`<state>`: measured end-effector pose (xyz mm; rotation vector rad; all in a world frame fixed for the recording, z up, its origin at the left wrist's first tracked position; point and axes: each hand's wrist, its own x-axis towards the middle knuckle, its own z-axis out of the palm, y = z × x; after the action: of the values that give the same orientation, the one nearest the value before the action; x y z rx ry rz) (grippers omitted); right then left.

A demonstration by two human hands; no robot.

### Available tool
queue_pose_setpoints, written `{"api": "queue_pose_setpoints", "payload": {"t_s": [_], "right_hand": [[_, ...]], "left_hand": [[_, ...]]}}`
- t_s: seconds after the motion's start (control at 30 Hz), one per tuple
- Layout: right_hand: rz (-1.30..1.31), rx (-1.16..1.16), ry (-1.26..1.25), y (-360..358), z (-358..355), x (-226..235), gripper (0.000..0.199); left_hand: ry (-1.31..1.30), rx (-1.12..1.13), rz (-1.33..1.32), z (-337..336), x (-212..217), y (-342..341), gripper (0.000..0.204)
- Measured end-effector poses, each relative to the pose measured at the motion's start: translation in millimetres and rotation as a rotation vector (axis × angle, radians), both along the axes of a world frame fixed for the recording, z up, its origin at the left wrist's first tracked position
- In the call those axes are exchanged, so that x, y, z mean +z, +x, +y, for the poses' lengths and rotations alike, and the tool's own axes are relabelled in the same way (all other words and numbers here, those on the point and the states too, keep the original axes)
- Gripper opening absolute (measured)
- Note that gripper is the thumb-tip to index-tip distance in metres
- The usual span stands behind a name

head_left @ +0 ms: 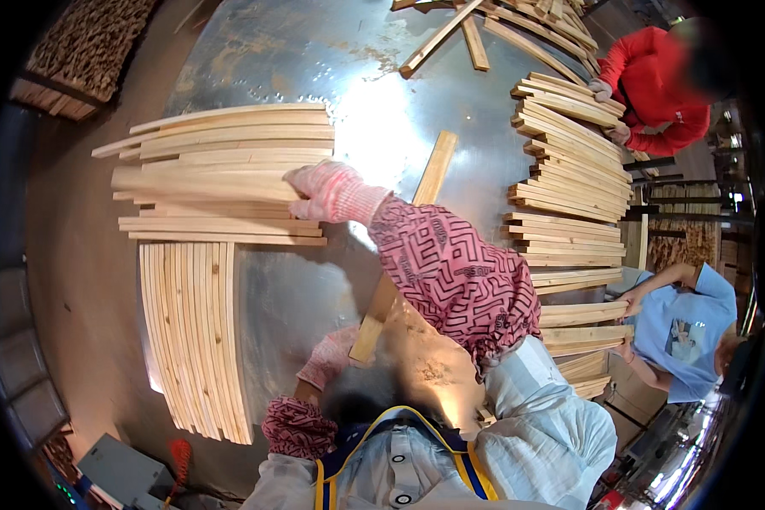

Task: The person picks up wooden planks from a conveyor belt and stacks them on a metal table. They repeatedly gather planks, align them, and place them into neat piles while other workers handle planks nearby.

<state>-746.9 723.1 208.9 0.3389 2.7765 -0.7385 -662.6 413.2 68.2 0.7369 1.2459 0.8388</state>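
My right hand point(331, 194), in a pink-and-white knit glove, reaches across to the right ends of a row of pale wooden strips point(229, 140) at the left. Its fingers are closed on the end of one wooden strip point(212, 183), which is smeared by motion. Lower down, my left hand point(327, 357), gloved alike, is at the near end of another wooden strip point(374, 319); its fingers look closed on that end and are partly hidden. This strip slants away beneath my right forearm. Both forearms wear pink patterned sleeve covers.
Upright strips point(191, 340) lie side by side below the row. Stacked strips point(569, 170) line the metal table's point(272, 51) right side, with loose ones point(472, 42) at the far end. A person in red point(654, 85) and one in light blue point(684, 327) handle strips there.
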Motion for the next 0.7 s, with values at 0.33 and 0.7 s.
{"api": "queue_pose_setpoints", "payload": {"t_s": [0.33,0.7], "right_hand": [[0.089,-0.472,-0.054,13,54,7,0.076],[0.238,-1.392,-0.146,2,273,-55,0.069]], "left_hand": [[-0.226,0.214,-0.521,13,25,-5,0.034],[-0.363,0.415,-0.826,13,41,-24,0.051]]}}
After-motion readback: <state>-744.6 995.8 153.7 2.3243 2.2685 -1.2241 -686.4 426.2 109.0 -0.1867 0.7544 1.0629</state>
